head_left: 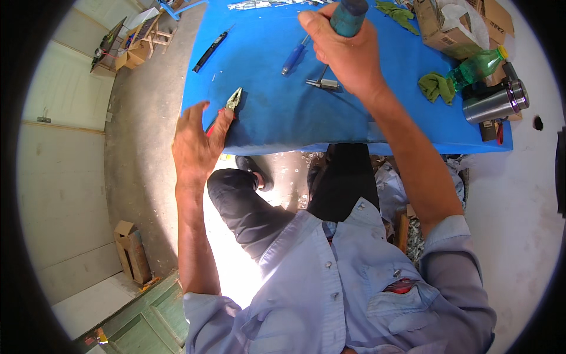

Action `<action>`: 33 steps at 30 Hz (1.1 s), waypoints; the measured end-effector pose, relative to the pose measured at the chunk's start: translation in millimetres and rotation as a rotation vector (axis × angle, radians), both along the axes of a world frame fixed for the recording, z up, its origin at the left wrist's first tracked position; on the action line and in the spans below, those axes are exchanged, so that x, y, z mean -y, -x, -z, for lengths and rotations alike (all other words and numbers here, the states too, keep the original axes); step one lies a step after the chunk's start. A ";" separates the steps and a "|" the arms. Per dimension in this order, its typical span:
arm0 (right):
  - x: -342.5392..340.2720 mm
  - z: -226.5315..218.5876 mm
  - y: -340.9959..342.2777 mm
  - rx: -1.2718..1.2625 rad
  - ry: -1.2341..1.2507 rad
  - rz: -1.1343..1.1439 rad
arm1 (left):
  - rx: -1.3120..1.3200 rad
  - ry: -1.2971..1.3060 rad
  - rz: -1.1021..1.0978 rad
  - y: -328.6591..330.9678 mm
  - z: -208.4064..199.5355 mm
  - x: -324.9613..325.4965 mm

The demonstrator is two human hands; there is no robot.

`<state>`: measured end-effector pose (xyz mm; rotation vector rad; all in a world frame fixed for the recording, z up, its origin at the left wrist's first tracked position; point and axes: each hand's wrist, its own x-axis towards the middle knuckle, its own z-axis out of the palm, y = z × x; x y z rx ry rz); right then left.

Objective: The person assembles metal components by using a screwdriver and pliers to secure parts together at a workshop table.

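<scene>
My right hand (352,56) is wrapped round the thick teal grip (348,19) of a hammer. Its handle end points up, and its small metal head (323,84) is low over the blue table, below my fist. My left hand (197,138) is at the near left table edge, over a pair of pliers (234,100) with red handles. My fingers are spread; the thumb lies across a handle, and the jaws point away from me. Between the hands and farther off lies a blue-handled screwdriver (293,59), its tip partly behind my right hand.
A black pen-like tool (210,52) lies at the far left of the blue tabletop (265,118). Metal parts (259,5) line the far edge. At the right stand a steel flask (492,106), a green bottle (480,66), a green cloth (436,88) and a cardboard box (445,32).
</scene>
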<state>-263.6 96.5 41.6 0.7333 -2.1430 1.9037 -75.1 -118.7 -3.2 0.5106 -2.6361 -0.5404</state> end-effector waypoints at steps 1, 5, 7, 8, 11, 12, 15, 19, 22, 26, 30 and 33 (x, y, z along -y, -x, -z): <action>0.0 1.7 5.7 0.036 0.037 -0.009 | 0.030 0.078 -0.009 -4.1 11.1 0.7; -0.3 -1.9 11.1 0.093 0.029 0.009 | 0.204 0.142 -0.022 -14.9 30.0 1.1; 2.0 1.7 14.2 -0.019 0.035 -0.013 | 0.192 0.162 -0.024 -16.2 35.3 3.5; 7.6 6.5 15.4 -0.118 0.090 -0.053 | 0.191 0.154 -0.033 -15.5 35.1 4.3; 10.4 4.1 8.9 -0.086 0.112 -0.138 | 0.208 0.122 -0.052 -12.6 32.5 5.4; 10.9 0.5 5.0 -0.020 0.096 -0.160 | 0.228 0.107 -0.054 -11.7 29.7 5.6; 14.7 3.5 13.1 -0.055 0.122 -0.147 | 0.161 0.088 -0.071 -11.7 33.6 6.6; 10.8 -3.8 6.9 -0.020 0.130 -0.159 | 0.231 -0.431 -0.161 -9.7 3.5 -3.3; 14.2 -4.8 6.8 -0.005 0.149 -0.211 | -0.055 -0.676 -0.057 -9.0 -29.2 -8.7; 13.4 -2.8 10.5 0.039 0.137 -0.237 | -0.394 -0.538 0.094 15.5 -111.3 -50.0; 14.8 -2.8 9.9 0.030 0.138 -0.241 | -0.524 -0.239 0.282 34.8 -155.2 -61.7; 14.8 -2.8 11.0 -0.005 0.166 -0.246 | -0.547 -0.015 0.367 52.2 -159.2 -78.7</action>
